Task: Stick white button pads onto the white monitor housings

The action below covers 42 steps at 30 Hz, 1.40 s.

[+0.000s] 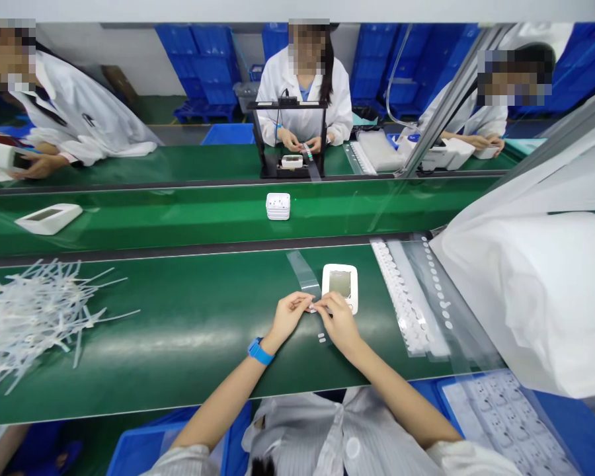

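My left hand (285, 318) and my right hand (341, 325) meet over the green work surface, fingertips pinched almost together. Between them lies the near end of a clear plastic strip (302, 272), which my left fingers grip. Something tiny and whitish shows at the fingertips, too small to name. Just behind my right hand, partly covered by it, a white device with a grey screen (340, 284) lies face up. Two small white oval pieces (322, 338) rest on the surface below my hands. A blue band circles my left wrist.
White plastic ties (39, 317) lie heaped at left. Sheets of round white stickers (406, 297) lie at right, beside a large white bag (530, 297). The conveyor belt (178, 221) carries a white device (50, 218) and stacked white parts (278, 207). Co-workers sit opposite.
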Each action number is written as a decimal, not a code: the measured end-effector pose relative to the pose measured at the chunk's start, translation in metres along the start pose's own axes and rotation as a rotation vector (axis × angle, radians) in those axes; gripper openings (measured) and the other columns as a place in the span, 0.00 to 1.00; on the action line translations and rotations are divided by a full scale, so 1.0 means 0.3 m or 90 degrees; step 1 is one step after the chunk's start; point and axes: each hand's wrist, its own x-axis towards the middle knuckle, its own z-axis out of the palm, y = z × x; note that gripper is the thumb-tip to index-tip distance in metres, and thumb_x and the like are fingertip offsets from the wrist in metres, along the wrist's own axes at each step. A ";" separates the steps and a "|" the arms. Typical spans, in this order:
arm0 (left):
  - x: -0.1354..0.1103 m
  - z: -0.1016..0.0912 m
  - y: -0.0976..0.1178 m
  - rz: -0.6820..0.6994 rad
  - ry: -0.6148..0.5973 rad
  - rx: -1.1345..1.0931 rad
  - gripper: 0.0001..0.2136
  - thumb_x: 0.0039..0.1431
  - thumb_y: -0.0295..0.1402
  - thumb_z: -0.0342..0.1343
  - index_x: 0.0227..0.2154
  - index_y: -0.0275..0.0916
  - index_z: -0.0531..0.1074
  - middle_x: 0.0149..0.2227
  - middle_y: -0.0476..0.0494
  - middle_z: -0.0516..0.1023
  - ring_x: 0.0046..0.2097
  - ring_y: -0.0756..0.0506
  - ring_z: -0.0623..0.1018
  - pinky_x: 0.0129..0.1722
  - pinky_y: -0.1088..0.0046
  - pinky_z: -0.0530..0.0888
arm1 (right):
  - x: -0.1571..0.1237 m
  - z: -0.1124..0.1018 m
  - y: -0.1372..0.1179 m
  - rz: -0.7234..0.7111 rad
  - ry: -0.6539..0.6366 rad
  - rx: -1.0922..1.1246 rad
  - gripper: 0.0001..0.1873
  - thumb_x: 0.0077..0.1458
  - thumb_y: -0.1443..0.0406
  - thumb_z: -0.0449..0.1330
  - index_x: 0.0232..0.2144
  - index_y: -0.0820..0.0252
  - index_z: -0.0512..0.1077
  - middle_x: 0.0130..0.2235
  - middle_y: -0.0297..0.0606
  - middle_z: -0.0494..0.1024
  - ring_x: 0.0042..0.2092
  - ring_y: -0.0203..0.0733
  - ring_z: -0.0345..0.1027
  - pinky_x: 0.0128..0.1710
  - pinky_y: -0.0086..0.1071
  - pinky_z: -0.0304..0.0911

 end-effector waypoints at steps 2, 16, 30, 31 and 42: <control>-0.002 0.001 0.001 0.004 -0.001 0.009 0.14 0.50 0.44 0.64 0.31 0.37 0.77 0.27 0.45 0.81 0.31 0.45 0.80 0.36 0.69 0.77 | -0.012 -0.006 -0.019 0.013 -0.004 0.001 0.09 0.62 0.66 0.54 0.30 0.57 0.72 0.32 0.39 0.73 0.37 0.44 0.67 0.39 0.39 0.65; 0.008 0.022 -0.007 -0.037 -0.143 0.012 0.16 0.57 0.46 0.57 0.27 0.38 0.66 0.44 0.37 0.80 0.55 0.38 0.75 0.54 0.59 0.71 | -0.064 -0.228 0.056 0.368 -0.112 0.131 0.10 0.57 0.57 0.57 0.29 0.57 0.67 0.25 0.32 0.73 0.25 0.38 0.68 0.28 0.31 0.64; 0.015 -0.025 0.006 -0.056 -0.127 -0.035 0.15 0.58 0.46 0.57 0.30 0.38 0.66 0.45 0.35 0.80 0.50 0.40 0.78 0.46 0.61 0.76 | 0.039 -0.179 0.042 0.462 -0.257 0.072 0.09 0.55 0.64 0.57 0.23 0.58 0.66 0.21 0.30 0.76 0.19 0.34 0.68 0.23 0.26 0.62; 0.015 -0.027 0.008 -0.056 -0.124 -0.032 0.15 0.58 0.46 0.56 0.30 0.38 0.66 0.45 0.36 0.81 0.50 0.40 0.78 0.46 0.61 0.76 | 0.043 -0.179 0.041 0.468 -0.257 0.080 0.09 0.54 0.64 0.58 0.23 0.58 0.66 0.21 0.30 0.76 0.20 0.34 0.69 0.23 0.26 0.63; 0.010 -0.028 0.015 -0.055 -0.133 -0.030 0.15 0.59 0.46 0.56 0.30 0.38 0.67 0.44 0.36 0.81 0.48 0.41 0.79 0.46 0.61 0.77 | 0.066 -0.175 0.032 0.515 -0.261 0.093 0.08 0.53 0.66 0.60 0.23 0.58 0.66 0.20 0.30 0.76 0.22 0.36 0.72 0.25 0.27 0.66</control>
